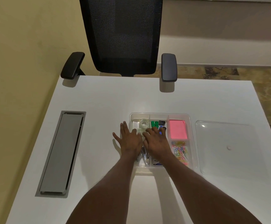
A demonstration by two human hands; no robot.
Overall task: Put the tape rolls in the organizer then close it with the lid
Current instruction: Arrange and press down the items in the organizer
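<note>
The clear plastic organizer [160, 114] sits mid-table with its compartments uncovered. One clear tape roll [143, 123] lies in the far left compartment. A second clear tape roll [139, 131] lies just in front of it, partly hidden between my hands. My left hand [129, 140] is spread flat over the organizer's left edge, fingers apart, one fingertip at the second roll. My right hand [155, 139] hovers over the middle compartments with fingers bent and apart, thumb beside that roll. The clear lid [225, 147] lies flat on the table to the organizer's right.
Other compartments hold pink sticky notes [178, 129], coloured paper clips [180, 151], green items [154, 123] and metal clips [144, 155]. A grey cable hatch [61, 152] is set into the white table [108, 97] at left. A black office chair [121, 36] stands at the far edge.
</note>
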